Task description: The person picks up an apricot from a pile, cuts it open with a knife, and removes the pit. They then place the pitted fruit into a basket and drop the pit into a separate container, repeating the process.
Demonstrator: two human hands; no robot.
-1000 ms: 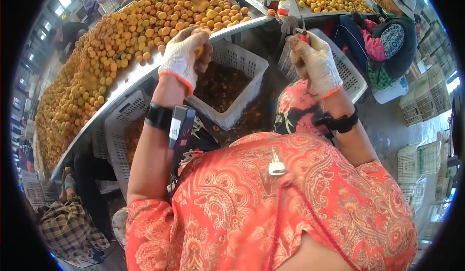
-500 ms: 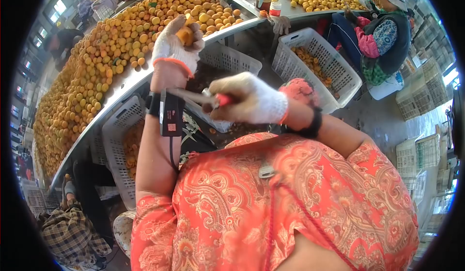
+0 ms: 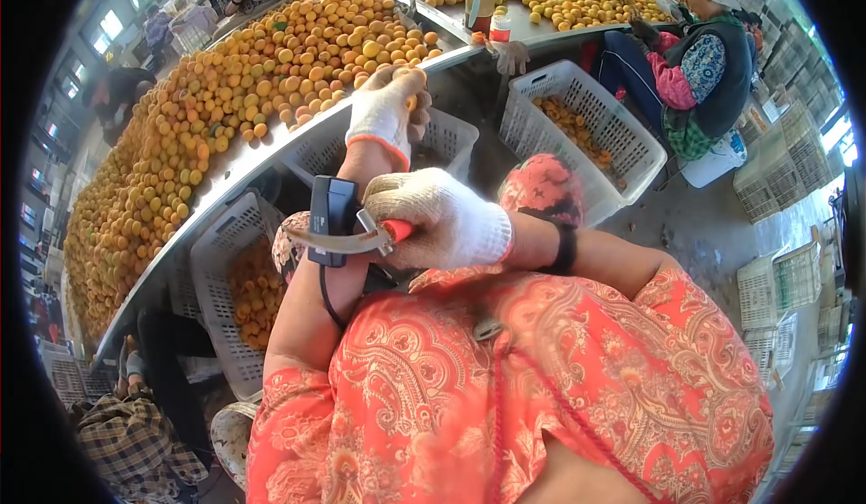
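Observation:
My left hand (image 3: 390, 112), in a white glove with an orange cuff, is closed round an orange fruit (image 3: 411, 103) that shows only partly between the fingers. It is above a white crate at the table's edge. My right hand (image 3: 440, 220), also gloved in white, grips the red handle of a knife (image 3: 338, 242). The curved metal blade points left and passes over my left forearm near a black device (image 3: 332, 220) strapped at the wrist. Many orange fruits (image 3: 225, 98) are heaped on the metal table.
A crate (image 3: 221, 270) holding fruit stands below the table at left, another (image 3: 631, 134) at right. A bottle (image 3: 480, 4) and a small jar (image 3: 500, 28) stand on the table. A person (image 3: 713, 62) sits at right; others are at left.
My left hand has moved right and down from the heap's edge, and its fingers have closed more round the fruit. My right hand with the knife has moved slightly down.

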